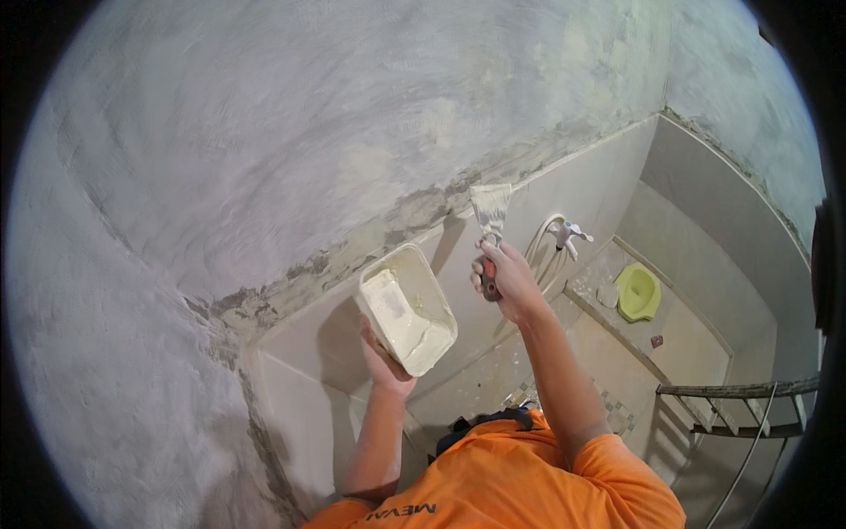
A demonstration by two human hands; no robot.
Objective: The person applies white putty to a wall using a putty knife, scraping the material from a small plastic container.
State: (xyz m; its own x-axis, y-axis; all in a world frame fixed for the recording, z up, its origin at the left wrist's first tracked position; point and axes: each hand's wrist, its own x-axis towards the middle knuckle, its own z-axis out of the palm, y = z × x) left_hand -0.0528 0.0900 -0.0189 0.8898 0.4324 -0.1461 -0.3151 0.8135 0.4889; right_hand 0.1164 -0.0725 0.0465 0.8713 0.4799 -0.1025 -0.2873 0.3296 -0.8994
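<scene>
My left hand (pixel 384 357) is wrapped round the lower left side of a pale rectangular plastic tub (pixel 426 275), holding it up from beneath. Cream-coloured putty (pixel 389 304) coats the tub's bottom and inner sides; the tub tilts so that its inside faces me. To the right of it, my right hand (pixel 513 275) grips a putty knife (pixel 491 208) by its red and grey handle. The wide blade points upward, smeared with whitish putty, apart from the tub. Behind the blade runs the rough joint between the plastered wall (pixel 264 132) and the tiles below.
A white tap (pixel 566 233) with a hose juts from the tiled wall at right. Below it, a yellow-green squat toilet pan (pixel 638 292) sits on a raised step. A ladder (pixel 736 391) leans in at lower right. Patchy grey plaster covers the upper walls.
</scene>
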